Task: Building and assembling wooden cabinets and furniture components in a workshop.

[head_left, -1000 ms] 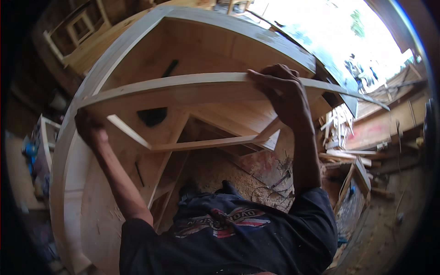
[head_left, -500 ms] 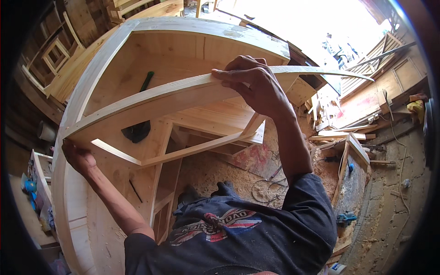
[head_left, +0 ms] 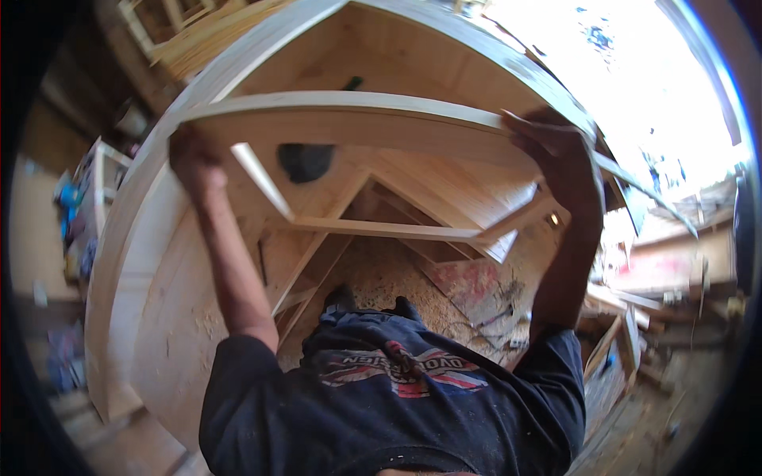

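A long, pale wooden board (head_left: 357, 111) spans the large triangular wooden cabinet carcass (head_left: 131, 301). My left hand (head_left: 198, 163) is closed on its left end, against the cabinet's side. My right hand (head_left: 556, 159) grips the board near the right, thumb and fingers over its edge. Under the board sits a thinner frame of wooden strips (head_left: 381, 230). A dark object (head_left: 305, 163) lies inside the carcass, and a green bar (head_left: 353, 83) shows behind the board.
Shelving (head_left: 313, 278) opens below the frame. Sawdust covers the floor (head_left: 413, 285) around my feet. Small wooden frames (head_left: 111, 166) and blue items (head_left: 70, 198) stand at left. Scrap wood and boards (head_left: 667, 262) are piled at right, beside a bright opening (head_left: 635, 63).
Since half a second ago, my right hand has shifted rightward along the board. The board looks more level and higher in view, and the whole view has tilted and shifted.
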Demonstrator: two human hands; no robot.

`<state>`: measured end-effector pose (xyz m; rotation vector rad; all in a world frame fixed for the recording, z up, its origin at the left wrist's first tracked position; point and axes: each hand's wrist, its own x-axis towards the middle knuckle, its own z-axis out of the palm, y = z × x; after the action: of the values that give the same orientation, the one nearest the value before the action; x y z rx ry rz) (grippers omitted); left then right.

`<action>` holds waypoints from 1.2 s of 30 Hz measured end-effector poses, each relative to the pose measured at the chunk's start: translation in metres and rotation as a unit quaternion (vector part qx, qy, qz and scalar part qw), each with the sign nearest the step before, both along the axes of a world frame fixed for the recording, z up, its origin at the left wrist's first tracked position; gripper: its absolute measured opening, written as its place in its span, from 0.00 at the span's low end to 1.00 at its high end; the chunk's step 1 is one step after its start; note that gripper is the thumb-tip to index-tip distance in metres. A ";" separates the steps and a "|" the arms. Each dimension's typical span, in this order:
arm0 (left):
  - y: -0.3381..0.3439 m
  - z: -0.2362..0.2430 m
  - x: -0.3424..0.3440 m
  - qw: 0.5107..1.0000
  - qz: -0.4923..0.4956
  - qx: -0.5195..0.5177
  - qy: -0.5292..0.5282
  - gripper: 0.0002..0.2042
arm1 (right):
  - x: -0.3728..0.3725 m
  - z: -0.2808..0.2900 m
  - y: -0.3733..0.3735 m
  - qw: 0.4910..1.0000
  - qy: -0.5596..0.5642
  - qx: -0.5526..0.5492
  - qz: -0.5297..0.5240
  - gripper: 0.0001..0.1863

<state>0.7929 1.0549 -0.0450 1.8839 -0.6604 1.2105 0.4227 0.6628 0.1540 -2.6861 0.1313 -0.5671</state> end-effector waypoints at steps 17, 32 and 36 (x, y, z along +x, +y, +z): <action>-0.091 0.110 -0.099 0.921 -0.243 -0.305 -0.024 0.17 | 0.004 -0.010 -0.003 0.999 -0.010 -0.019 -0.049 0.19; -0.255 0.131 -0.201 0.939 -0.325 0.110 0.007 0.07 | -0.014 -0.137 0.041 0.977 -0.184 -0.093 -0.046 0.19; -0.257 0.126 -0.194 0.927 -0.360 0.107 -0.003 0.07 | 0.019 -0.336 0.163 0.958 0.154 0.210 0.121 0.17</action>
<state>0.5987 0.7980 0.0806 1.5664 -1.3827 0.6778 0.4420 0.8254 -0.1821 -2.3055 0.0046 -0.0323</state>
